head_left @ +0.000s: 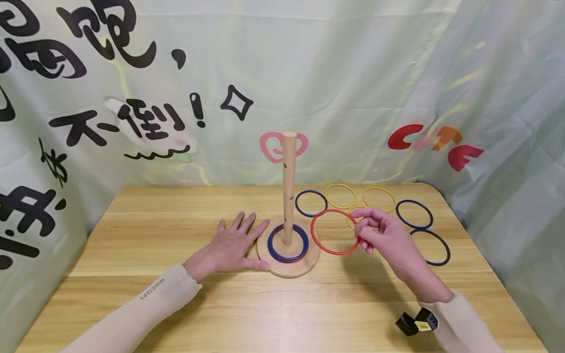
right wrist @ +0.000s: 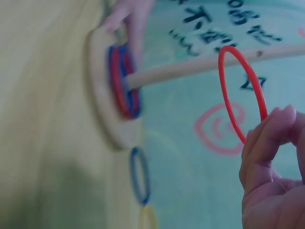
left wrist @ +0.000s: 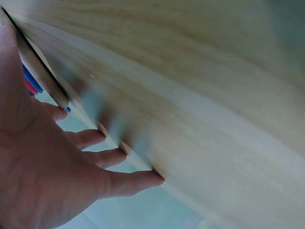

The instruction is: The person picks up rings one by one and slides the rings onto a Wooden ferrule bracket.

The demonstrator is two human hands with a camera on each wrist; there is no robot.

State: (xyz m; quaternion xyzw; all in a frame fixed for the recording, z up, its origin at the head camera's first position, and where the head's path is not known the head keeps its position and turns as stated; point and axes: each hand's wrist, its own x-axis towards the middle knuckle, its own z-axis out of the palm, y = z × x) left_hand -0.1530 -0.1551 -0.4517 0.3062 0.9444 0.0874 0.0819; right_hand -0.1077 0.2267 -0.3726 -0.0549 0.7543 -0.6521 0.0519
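The left hand rests palm-down, spread wide, while the right hand is raised in a pinch.

Pale cloth behind and either side of wooden table. Black writing on cloth's left part, wavy line beneath one row. Outlined star right of exclamation mark. Pink heart near middle; colored "CUTE" at right.
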